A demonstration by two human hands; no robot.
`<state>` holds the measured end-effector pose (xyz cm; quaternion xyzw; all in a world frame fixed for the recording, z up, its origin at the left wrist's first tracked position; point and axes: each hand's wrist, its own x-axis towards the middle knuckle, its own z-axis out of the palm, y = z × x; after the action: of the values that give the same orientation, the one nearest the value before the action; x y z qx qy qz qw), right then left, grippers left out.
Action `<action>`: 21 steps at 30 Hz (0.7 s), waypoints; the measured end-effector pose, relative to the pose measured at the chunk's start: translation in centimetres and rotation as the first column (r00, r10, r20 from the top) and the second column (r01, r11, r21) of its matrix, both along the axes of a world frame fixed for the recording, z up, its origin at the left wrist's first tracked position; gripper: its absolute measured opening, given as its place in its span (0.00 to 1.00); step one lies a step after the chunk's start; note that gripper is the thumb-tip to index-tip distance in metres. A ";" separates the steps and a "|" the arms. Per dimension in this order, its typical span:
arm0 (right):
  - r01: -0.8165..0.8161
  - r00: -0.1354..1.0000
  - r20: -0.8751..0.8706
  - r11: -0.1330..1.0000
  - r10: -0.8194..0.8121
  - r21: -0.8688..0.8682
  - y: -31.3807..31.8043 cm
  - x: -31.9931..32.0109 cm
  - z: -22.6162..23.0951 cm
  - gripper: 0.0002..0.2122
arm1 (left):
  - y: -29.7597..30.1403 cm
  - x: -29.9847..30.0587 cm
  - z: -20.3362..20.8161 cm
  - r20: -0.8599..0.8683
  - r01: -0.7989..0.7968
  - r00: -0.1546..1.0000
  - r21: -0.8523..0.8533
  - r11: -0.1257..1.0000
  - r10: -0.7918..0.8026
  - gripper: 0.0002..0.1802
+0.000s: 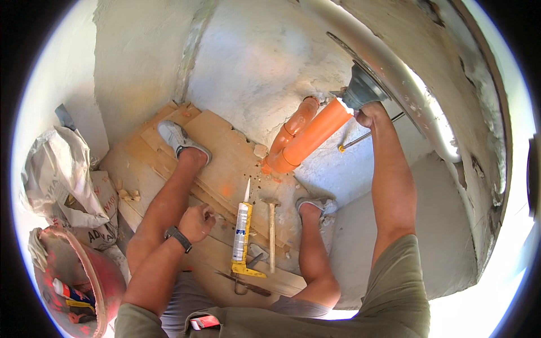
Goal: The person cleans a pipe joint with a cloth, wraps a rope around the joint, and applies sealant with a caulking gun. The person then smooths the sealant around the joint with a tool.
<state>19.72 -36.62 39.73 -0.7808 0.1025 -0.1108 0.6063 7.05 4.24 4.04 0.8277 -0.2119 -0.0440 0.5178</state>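
My right hand reaches up to the joint between a grey cone-shaped drain fitting and the upper end of an orange drain pipe. Its fingers curl against the fitting's lower end, and some of them are hidden. White material shows round the pipe's rim there. The pipe slants down to an orange bend, beside another orange pipe that enters the wall. Over my left thigh, my left hand is closed in a pinch; what it holds, if anything, is too small to name.
Between my legs lie a yellow caulking gun with a sealant cartridge, a hammer and a trowel-like tool. Cardboard covers the floor. At left are a red bucket and a bag. A screwdriver-like rod juts near my right wrist.
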 end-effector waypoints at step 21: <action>-0.010 0.984 -0.177 0.995 0.029 0.103 -0.1 -2.9 -1.1 0.08 | -0.3 0.4 -1.4 0.050 0.019 0.998 0.096 0.995 -0.024 0.14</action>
<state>16.80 -36.74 38.62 -0.7566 0.1542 -0.0291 0.6347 7.47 3.93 2.62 0.8500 -0.2317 -0.0388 0.4715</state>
